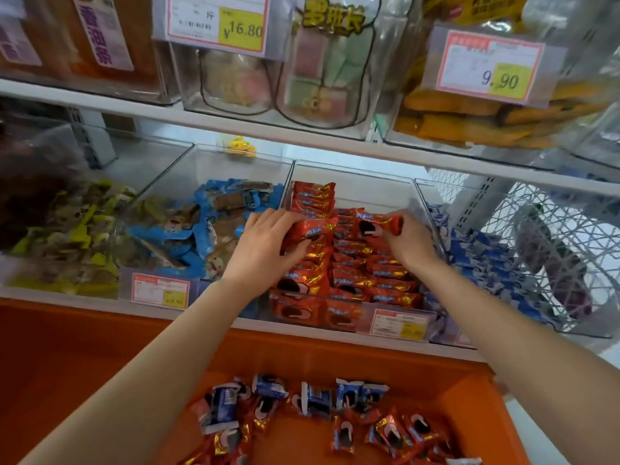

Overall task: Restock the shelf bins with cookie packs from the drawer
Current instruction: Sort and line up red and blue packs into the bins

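Both my hands are inside a clear shelf bin (355,186) filled with rows of red cookie packs (362,273). My left hand (265,245) grips a red cookie pack (310,231) at the bin's left side, fingers curled round it. My right hand (411,243) holds another red pack (377,224) near the bin's right wall. Below, the orange drawer (335,360) stands pulled out with several loose red and blue cookie packs (315,397) on its floor.
A bin of blue-wrapped snacks (188,229) sits to the left, then one with yellow-green packs (67,236). Blue cookie packs (486,260) fill the bin at right, beside a white wire basket (553,250). The upper shelf (302,135) overhangs with price tags.
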A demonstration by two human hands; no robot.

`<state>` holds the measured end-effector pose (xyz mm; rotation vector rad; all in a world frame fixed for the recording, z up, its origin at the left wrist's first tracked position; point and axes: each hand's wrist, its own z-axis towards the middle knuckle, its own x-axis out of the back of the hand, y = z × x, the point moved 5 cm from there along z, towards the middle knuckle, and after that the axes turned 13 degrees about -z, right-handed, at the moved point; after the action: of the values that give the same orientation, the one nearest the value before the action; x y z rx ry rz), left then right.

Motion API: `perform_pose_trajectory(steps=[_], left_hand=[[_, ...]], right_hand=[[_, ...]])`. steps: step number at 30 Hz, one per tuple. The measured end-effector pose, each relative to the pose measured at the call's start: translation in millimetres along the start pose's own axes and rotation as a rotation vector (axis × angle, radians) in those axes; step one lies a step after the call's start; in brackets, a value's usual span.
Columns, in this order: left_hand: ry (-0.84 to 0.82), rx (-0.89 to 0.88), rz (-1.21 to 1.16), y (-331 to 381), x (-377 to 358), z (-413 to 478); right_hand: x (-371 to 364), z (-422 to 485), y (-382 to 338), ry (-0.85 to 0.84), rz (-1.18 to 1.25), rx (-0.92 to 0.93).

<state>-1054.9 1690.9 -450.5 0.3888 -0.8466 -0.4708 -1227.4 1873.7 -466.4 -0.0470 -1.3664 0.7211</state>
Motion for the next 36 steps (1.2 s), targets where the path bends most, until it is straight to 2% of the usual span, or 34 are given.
perform_pose_trajectory(steps=[9, 28, 33, 36], left_hand=[[0.073, -0.103, 0.020, -0.3, -1.8, -1.7], [0.121, -0.173, 0.079, 0.1, -5.1, -1.7], [0.124, -0.177, 0.061, -0.6, -5.9, -1.2], [0.128, -0.181, 0.064, -1.3, -5.9, -1.7]], right_hand=[[-18.6, 40.9, -3.8, 0.068, 0.010, -0.112], [-43.3, 90.2, -16.3, 0.085, -0.027, -0.104], [-43.4, 90.1, -18.0, 0.116, -0.113, -0.100], [-39.6, 88.2, -25.5, 0.185, -0.277, -0.059]])
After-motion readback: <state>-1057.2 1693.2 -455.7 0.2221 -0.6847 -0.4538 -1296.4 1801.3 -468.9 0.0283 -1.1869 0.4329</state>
